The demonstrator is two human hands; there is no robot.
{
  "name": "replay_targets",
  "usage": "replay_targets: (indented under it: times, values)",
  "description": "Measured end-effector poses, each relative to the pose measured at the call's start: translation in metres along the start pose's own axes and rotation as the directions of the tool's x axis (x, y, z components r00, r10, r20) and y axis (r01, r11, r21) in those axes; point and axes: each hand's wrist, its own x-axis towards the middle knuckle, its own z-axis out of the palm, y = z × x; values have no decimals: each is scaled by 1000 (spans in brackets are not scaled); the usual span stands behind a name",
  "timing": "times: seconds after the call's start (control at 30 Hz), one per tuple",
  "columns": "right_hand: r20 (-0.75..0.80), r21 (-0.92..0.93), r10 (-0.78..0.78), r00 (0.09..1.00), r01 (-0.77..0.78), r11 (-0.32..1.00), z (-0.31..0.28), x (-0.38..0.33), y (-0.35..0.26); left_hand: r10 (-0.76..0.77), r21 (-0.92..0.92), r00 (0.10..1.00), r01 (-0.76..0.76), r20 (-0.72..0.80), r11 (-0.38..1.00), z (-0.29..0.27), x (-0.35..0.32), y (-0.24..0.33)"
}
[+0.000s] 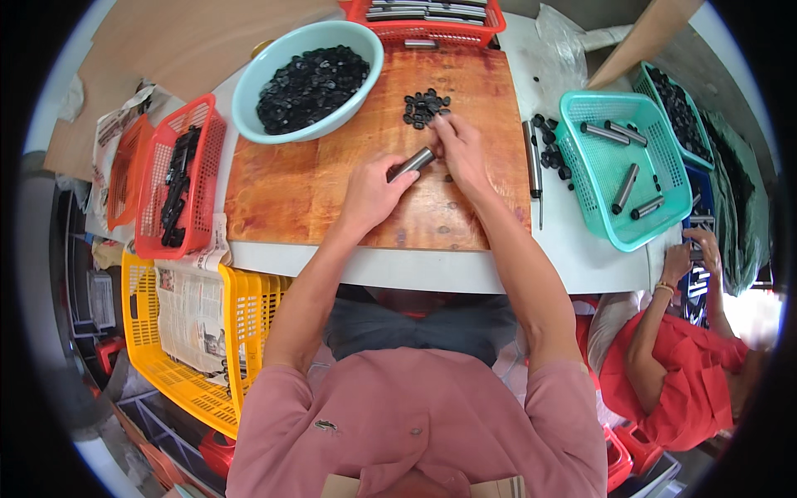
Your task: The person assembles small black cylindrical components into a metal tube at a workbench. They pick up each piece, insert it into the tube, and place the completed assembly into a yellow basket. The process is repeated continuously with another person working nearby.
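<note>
We hold the tube (411, 163) over the board (315, 183), left hand (369, 195) wrapped around its lower end, right hand (459, 149) with fingers pinched at its upper end, just below the cap pile (426, 107). We likely do best keeping the tube steady and pressing a cap on squarely, taking one cap at a time.

The red basket (432, 21) is cut off by the top edge; the right hand (461, 149) hides one end of the metal tube (412, 163) (small black parts too small to tell).
</note>
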Motion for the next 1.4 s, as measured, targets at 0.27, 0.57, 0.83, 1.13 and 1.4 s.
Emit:
replay_targets:
  times: [0.27,0.57,0.83,1.13,1.4]
  values:
    - [346,-560,-300,889,452,694,4,-64,-23,-479,-883,855,369,199,292,-4,-20,-13]
    - [407,-639,-440,800,594,488,17,-68,-9,-331,-952,914,286,235,113,-1,-35,-26]
    - [208,-693,-328,921,375,615,19,-56,-14,-324,-962,914,271,244,42,-3,-39,-26]
    - [394,-616,-19,919,279,736,-7,-40,-39,-298,-961,917,278,264,4,-4,-37,-31]
    - [367,-701,36,930,251,667,-8,-41,-43,-278,-960,921,280,273,-15,-5,-36,-30]
